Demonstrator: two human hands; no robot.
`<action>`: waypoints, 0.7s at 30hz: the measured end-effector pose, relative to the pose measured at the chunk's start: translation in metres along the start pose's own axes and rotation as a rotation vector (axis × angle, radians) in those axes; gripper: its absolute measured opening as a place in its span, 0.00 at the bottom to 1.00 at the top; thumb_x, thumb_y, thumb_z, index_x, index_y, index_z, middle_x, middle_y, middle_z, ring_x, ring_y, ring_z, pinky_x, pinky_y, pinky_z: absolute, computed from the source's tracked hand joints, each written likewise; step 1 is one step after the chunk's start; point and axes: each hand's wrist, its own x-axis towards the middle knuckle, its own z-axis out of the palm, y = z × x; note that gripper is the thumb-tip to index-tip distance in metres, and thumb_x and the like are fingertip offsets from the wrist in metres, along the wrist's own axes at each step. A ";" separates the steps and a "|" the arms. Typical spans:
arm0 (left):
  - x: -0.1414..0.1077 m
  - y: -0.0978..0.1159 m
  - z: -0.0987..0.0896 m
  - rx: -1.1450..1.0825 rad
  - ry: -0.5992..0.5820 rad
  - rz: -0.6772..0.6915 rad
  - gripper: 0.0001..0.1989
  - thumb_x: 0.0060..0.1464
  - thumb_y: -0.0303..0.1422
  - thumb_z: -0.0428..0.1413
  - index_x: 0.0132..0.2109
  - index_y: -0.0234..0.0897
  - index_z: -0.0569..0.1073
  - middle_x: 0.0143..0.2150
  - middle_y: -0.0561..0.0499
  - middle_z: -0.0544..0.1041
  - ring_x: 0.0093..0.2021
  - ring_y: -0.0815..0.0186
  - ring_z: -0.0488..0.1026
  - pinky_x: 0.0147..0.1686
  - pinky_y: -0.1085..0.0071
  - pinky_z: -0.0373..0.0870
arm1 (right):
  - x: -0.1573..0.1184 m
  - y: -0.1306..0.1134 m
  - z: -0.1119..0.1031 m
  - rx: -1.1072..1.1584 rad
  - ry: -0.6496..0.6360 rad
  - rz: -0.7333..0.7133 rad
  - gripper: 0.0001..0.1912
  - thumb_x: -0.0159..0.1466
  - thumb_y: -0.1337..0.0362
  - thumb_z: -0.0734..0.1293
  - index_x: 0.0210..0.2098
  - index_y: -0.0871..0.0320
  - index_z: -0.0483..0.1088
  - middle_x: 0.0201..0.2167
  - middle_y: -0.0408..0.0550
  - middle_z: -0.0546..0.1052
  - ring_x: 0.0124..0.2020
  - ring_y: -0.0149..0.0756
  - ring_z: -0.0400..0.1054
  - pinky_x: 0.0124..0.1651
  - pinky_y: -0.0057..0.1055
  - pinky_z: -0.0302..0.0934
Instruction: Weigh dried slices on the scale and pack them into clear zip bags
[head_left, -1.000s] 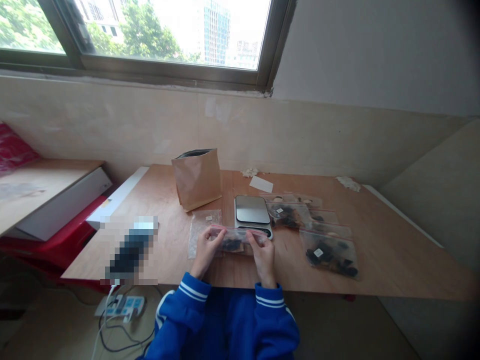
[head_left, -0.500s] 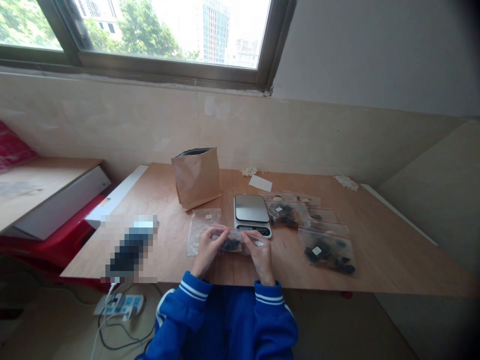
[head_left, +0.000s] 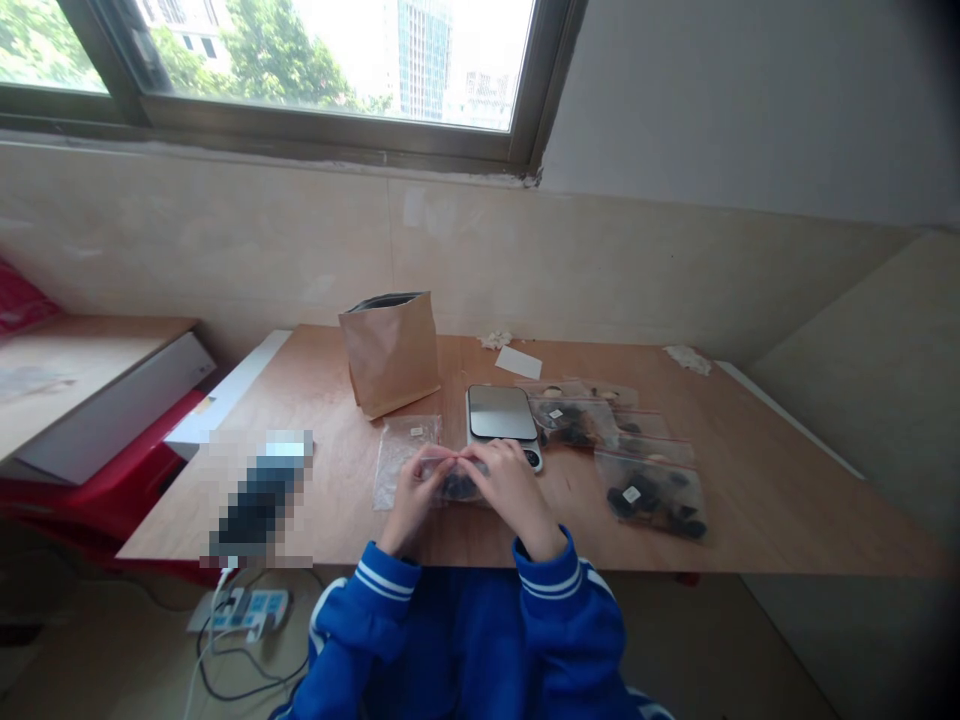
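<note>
Left hand (head_left: 414, 495): fingers curled into a pinch on the bag's red-lined top edge.
Right hand (head_left: 510, 488): closed on that same edge, fingertips almost meeting the left's.
Zip bag (head_left: 459, 487): dark lumps inside, held between both hands just above the tabletop (head_left: 787, 515).
Kitchen scale (head_left: 501, 420): directly behind the held bag, front edge partly hidden by the right hand.
Left side: clear bag (head_left: 401, 458) lies flat beside the left hand; blurred object (head_left: 259, 495) beyond it.
Right side: filled zip bags (head_left: 651, 495) overlap in a loose group.
Back: kraft pouch (head_left: 388, 355) stands open.

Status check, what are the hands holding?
Left hand, right hand: both pinching zip bag of dark pieces. Digital scale just behind. Clear bag beside it.
</note>
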 end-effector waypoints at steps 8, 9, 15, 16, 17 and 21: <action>-0.003 0.003 0.016 -0.031 0.123 0.057 0.10 0.57 0.39 0.57 0.38 0.35 0.74 0.34 0.48 0.79 0.36 0.63 0.77 0.38 0.69 0.72 | 0.010 -0.006 0.007 -0.206 0.031 -0.133 0.14 0.65 0.77 0.56 0.31 0.57 0.69 0.26 0.46 0.76 0.28 0.37 0.68 0.37 0.33 0.49; -0.004 0.005 0.018 -0.008 0.135 0.065 0.10 0.57 0.39 0.57 0.38 0.35 0.74 0.34 0.48 0.79 0.35 0.63 0.77 0.37 0.69 0.72 | 0.008 -0.005 0.007 -0.206 0.047 -0.129 0.14 0.65 0.77 0.56 0.31 0.57 0.69 0.26 0.45 0.76 0.28 0.36 0.68 0.37 0.33 0.49; -0.001 0.019 0.016 0.122 0.187 0.143 0.08 0.56 0.37 0.57 0.36 0.36 0.74 0.32 0.51 0.78 0.33 0.66 0.76 0.34 0.71 0.72 | 0.001 0.011 -0.004 -0.122 0.063 -0.143 0.12 0.70 0.66 0.58 0.33 0.56 0.71 0.26 0.43 0.78 0.29 0.34 0.70 0.40 0.31 0.51; 0.000 0.020 0.016 0.130 0.181 0.150 0.08 0.56 0.37 0.57 0.36 0.37 0.74 0.32 0.51 0.78 0.33 0.66 0.76 0.33 0.71 0.72 | 0.000 0.014 -0.005 -0.117 0.075 -0.150 0.14 0.70 0.66 0.58 0.31 0.56 0.71 0.25 0.43 0.78 0.28 0.33 0.70 0.40 0.31 0.51; 0.000 0.021 0.016 0.135 0.174 0.154 0.08 0.56 0.37 0.57 0.36 0.37 0.74 0.32 0.51 0.78 0.32 0.66 0.75 0.33 0.72 0.71 | 0.000 0.016 -0.007 -0.113 0.092 -0.153 0.15 0.70 0.66 0.58 0.30 0.56 0.71 0.24 0.43 0.78 0.27 0.33 0.69 0.40 0.32 0.51; 0.001 0.024 0.018 0.129 0.193 0.143 0.09 0.56 0.38 0.57 0.36 0.36 0.75 0.32 0.50 0.78 0.33 0.66 0.75 0.34 0.72 0.71 | -0.002 0.022 -0.014 -0.088 0.142 -0.152 0.15 0.70 0.65 0.59 0.31 0.55 0.74 0.25 0.42 0.79 0.26 0.32 0.69 0.40 0.32 0.51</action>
